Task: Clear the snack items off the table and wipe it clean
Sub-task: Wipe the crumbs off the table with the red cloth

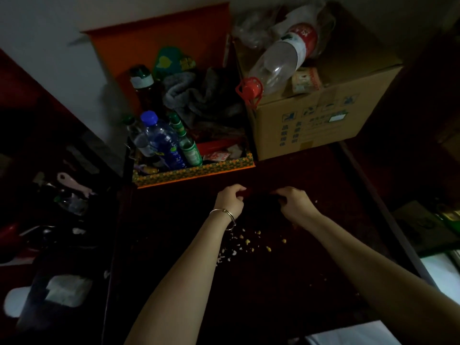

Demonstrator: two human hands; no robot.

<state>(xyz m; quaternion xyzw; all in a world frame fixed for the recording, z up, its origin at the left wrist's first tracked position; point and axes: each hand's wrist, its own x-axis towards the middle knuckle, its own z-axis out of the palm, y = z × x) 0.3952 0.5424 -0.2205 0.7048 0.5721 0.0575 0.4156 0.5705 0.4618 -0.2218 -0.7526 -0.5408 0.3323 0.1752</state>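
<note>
Left hand (230, 198), right hand (295, 202) grip dark item (244, 194); crumbs (249, 241) near wrists.

Can't make out the dark thing (258, 195) gripped between left hand (230, 199) and right hand (295, 202), swallowed by shadow against the dark table (154, 232). Can't see the fingertips either, curled under. Losing the 2 forearms off the bottom edge. Can't name the scattered bits (246, 242), too small. Can't read the print on the cardboard box (323, 120), too blurred. Seeing only murk over the clutter (62, 195) at left.
</note>
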